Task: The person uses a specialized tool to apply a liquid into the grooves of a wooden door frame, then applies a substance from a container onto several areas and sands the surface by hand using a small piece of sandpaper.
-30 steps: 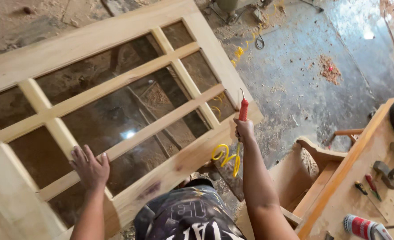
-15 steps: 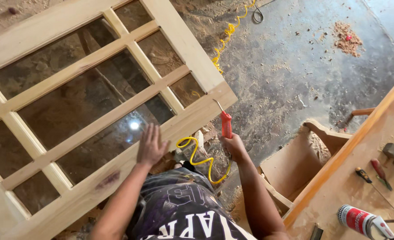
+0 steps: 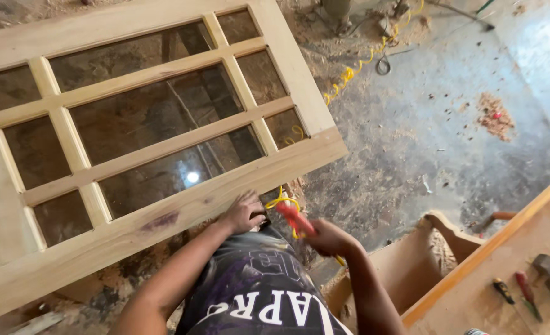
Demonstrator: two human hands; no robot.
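Pine door frame [image 3: 163,217] lay flat before you, long axis running left-right; your left hand [image 3: 245,211] pressed unclenched on its near rail. Your right hand [image 3: 326,239], just beside and right, gripped a red-handled tool [image 3: 295,218] pointing toward that rail.

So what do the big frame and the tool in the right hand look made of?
The frame looks like pale unfinished wood: visible grain, a dark stain, no gloss. Its panes seem to be glass, showing a light reflection. The red tool in the right hand is blurred, probably with a plastic handle.
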